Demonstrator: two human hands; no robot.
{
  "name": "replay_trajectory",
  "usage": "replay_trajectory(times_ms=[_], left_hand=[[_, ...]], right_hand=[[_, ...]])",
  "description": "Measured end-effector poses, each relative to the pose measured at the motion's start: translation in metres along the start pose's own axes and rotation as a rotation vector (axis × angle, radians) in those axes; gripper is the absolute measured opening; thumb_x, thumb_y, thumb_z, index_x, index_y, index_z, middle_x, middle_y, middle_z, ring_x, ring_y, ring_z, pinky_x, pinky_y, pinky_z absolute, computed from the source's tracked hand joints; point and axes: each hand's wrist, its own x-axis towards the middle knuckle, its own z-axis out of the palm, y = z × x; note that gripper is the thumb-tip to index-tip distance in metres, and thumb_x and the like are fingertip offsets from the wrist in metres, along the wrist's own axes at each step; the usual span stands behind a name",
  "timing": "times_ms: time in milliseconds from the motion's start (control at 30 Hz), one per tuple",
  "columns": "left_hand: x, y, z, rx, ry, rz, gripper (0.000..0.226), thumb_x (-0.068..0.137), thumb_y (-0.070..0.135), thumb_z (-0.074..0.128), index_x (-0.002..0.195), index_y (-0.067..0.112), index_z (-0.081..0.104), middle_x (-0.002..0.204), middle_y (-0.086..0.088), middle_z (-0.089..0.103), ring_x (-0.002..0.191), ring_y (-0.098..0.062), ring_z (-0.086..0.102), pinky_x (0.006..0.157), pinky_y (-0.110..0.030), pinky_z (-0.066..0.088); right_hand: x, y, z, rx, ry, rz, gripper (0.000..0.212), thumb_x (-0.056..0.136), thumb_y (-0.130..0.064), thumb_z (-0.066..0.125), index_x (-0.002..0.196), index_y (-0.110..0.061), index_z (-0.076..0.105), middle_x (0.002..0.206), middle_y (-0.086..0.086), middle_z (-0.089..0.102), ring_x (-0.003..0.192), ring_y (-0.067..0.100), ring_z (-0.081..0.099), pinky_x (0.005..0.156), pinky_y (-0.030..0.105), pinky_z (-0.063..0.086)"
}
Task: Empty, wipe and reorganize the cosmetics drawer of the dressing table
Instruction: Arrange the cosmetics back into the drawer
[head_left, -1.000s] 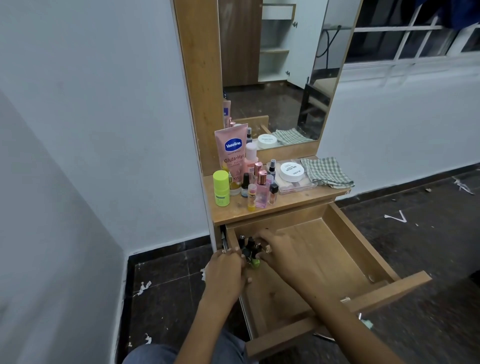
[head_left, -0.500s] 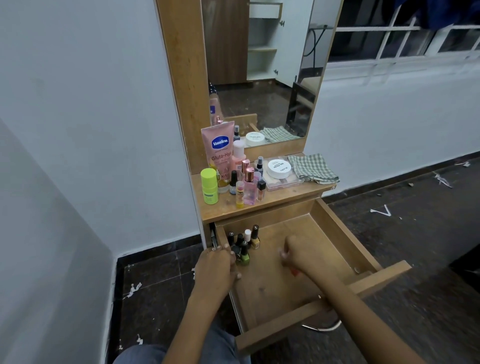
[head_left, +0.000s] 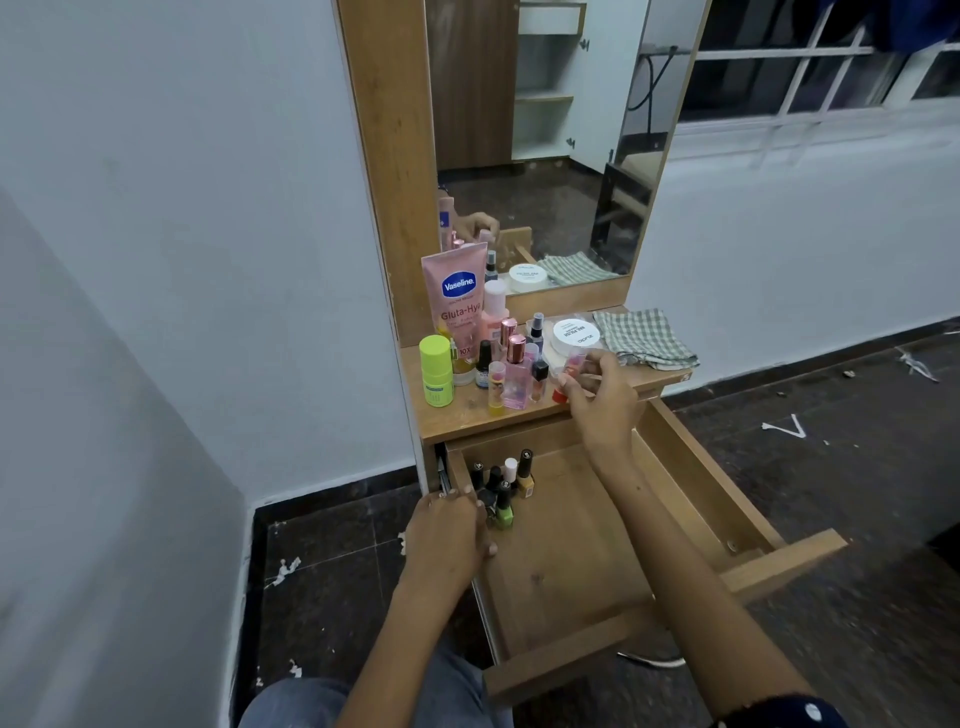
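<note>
Your right hand (head_left: 602, 387): fingers pinch a small red-capped tube (head_left: 570, 370) over the bench (head_left: 467, 410). Your left hand (head_left: 449, 535): fingers curled on the drawer (head_left: 571, 571) wall beside nail polish bottles (head_left: 506, 488).

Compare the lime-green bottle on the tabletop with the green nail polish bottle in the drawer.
The lime-green bottle stands on the tabletop, larger, green-capped. The green nail polish bottle stands in the drawer, smaller, black-capped, beside the left hand. Both are upright.
</note>
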Motion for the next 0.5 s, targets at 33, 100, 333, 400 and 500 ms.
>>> replay_trajectory(times_ms=[33,100,333,400,500], left_hand=[[0.0,0.0,0.0,0.005,0.006,0.004,0.045,0.088,0.036,0.063,0.127,0.017,0.054,0.131,-0.002,0.055,0.122,-0.022,0.047,0.098,-0.03,0.038],[0.0,0.0,0.0,0.018,0.014,0.009,0.044,0.088,0.036,0.063,0.126,0.016,0.055,0.129,-0.003,0.056,0.121,-0.022,0.048,0.098,-0.029,0.038],[0.001,-0.001,0.001,0.046,0.016,0.039,0.043,0.088,0.038,0.063,0.125,0.018,0.059,0.13,-0.001,0.055,0.12,-0.022,0.048,0.098,-0.03,0.039],[0.002,-0.002,0.001,0.044,0.016,0.035,0.044,0.088,0.038,0.063,0.127,0.017,0.058,0.131,-0.001,0.054,0.121,-0.022,0.047,0.099,-0.03,0.038],[0.003,-0.002,0.003,0.049,0.029,0.051,0.043,0.089,0.037,0.062,0.127,0.017,0.058,0.132,-0.001,0.054,0.122,-0.021,0.047,0.1,-0.029,0.037]], right_hand=[[0.001,0.003,0.003,0.006,-0.012,-0.01,0.028,0.084,-0.006,0.068,0.11,-0.009,0.057,0.099,-0.005,0.063,0.088,0.006,0.061,0.078,0.015,0.052],[0.001,0.01,0.008,-0.016,-0.034,-0.045,0.025,0.083,-0.004,0.068,0.105,-0.011,0.058,0.1,-0.001,0.065,0.091,0.011,0.064,0.083,0.032,0.056],[0.003,0.019,0.015,-0.085,-0.041,-0.107,0.028,0.078,0.002,0.07,0.105,-0.005,0.062,0.102,0.008,0.067,0.091,0.013,0.063,0.084,0.031,0.055],[0.003,0.02,0.015,-0.081,-0.054,-0.109,0.029,0.078,0.004,0.07,0.104,-0.004,0.062,0.102,0.008,0.066,0.088,0.01,0.062,0.082,0.027,0.054],[0.0,0.024,0.012,-0.034,-0.07,-0.073,0.037,0.075,0.007,0.071,0.109,-0.003,0.061,0.105,0.009,0.064,0.093,0.016,0.063,0.082,0.03,0.056]])
